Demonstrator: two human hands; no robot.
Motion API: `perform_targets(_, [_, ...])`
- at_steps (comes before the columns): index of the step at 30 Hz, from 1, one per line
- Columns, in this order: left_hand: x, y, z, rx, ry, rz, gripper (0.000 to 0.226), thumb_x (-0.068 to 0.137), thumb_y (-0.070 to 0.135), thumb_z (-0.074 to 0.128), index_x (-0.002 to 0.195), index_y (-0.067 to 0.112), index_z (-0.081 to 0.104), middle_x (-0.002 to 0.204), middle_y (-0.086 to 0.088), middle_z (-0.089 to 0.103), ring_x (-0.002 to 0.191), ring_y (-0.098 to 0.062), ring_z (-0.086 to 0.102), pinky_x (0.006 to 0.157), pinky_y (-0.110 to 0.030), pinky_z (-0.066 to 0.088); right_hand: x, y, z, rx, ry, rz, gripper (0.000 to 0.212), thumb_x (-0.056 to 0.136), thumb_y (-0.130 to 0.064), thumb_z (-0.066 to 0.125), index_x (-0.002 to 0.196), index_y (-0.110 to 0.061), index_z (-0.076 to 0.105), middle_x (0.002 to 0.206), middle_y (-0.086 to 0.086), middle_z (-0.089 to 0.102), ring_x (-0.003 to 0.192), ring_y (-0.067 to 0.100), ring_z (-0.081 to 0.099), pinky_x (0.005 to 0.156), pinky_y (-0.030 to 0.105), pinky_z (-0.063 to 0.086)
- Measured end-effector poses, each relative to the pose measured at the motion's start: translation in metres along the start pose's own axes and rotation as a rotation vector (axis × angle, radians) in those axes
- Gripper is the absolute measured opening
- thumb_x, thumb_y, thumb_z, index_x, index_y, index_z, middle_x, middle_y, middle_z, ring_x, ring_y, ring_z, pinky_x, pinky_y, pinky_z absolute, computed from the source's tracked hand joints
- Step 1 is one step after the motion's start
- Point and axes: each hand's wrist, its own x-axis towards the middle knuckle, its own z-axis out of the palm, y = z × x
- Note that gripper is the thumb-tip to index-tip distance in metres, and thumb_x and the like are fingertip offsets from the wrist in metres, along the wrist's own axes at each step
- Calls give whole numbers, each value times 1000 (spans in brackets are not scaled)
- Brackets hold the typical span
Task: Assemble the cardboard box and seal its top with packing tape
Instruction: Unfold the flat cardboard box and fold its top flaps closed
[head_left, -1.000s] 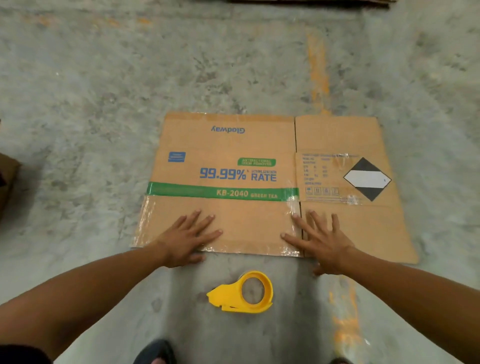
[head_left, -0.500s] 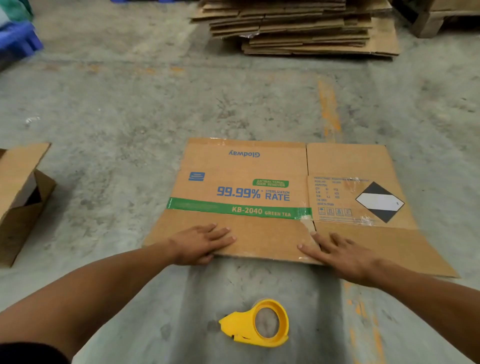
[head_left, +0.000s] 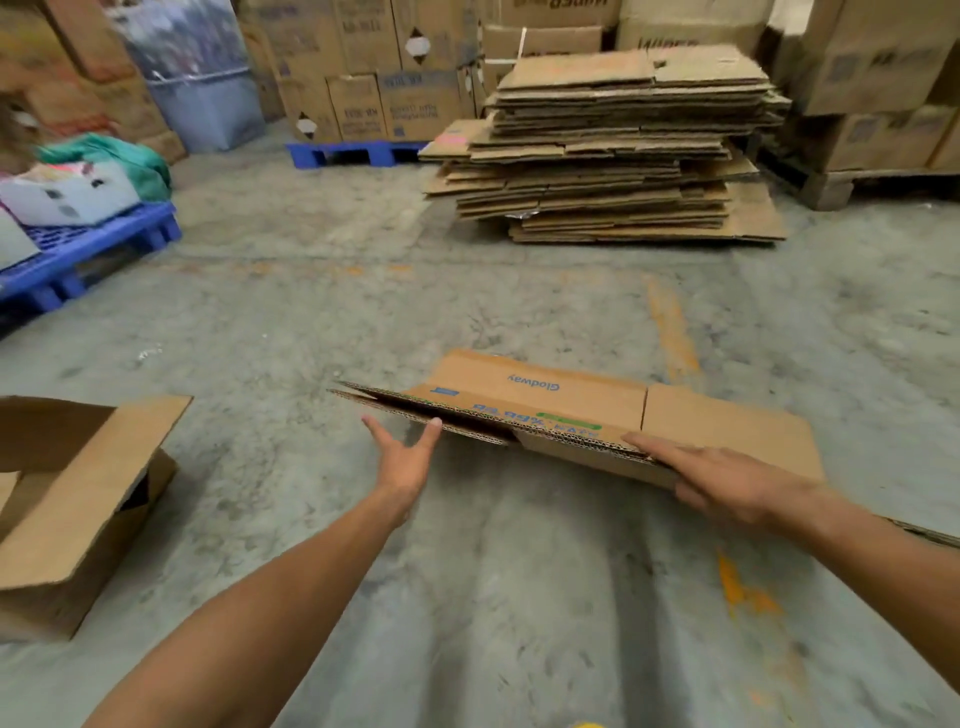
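Right hand (head_left: 727, 475) fingers lie flat on top of the near edge of the flattened cardboard box (head_left: 582, 410), thumb side curling under, so it grips the panel at about 4 o'clock from frame centre. Left hand (head_left: 402, 457) is spread and loose, palm up; one fingertip touches the underside of the raised near corner, holding nothing firmly. The box sits at centre frame, near edge lifted off the concrete floor (head_left: 467, 571), far edge down or close to it; its two layers gape slightly at the left end. Judged light and stiff: corrugated board, flexing only along the scored folds, dry and easy to grip. Best hold looks to be the opposite long edges, pushing inward to pop it square. Open box (head_left: 78, 493) at 9 o'clock, stacked flat cartons (head_left: 613, 156) at 1 o'clock. A yellow sliver (head_left: 584, 724) at 6 o'clock, unidentifiable.
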Motion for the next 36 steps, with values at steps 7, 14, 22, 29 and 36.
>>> perform_targets(7, [2,41,27,-288,-14,-28,103,90,12,56,147,41,-24,149,-10,42,111,-30,61,72,-36,59,-15,0,-10,-62,116,-156,80,95,-9,39,146,-59,3,154,-13,38,132,17,48,107,26,37])
perform_targets(14, [-18,41,46,-125,35,-3,89,94,23,53,152,37,-14,128,0,45,83,-18,60,71,-37,57,-31,3,-11,-58,135,-138,77,99,-11,32,143,-62,-6,155,-12,37,133,17,46,105,26,35])
perform_targets(22, [-28,62,61,-158,4,-31,94,86,16,49,150,43,-14,140,-7,48,98,-31,66,73,-40,59,-45,12,-8,-20,176,-128,87,96,-9,30,133,-75,-11,152,-12,40,127,21,51,101,30,41])
perform_targets(29, [-26,62,75,-159,25,-42,89,90,16,47,152,37,-14,155,-8,31,101,-33,67,74,-36,59,-50,13,-7,-50,161,-91,84,96,-7,29,137,-70,-11,148,-7,44,121,24,54,97,31,41])
perform_targets(36, [-27,71,88,-97,69,-46,90,88,12,47,152,41,-8,156,-9,28,69,-27,69,42,-19,42,-63,28,-4,71,121,29,59,100,-51,27,138,-69,-16,143,3,52,127,26,51,104,38,38])
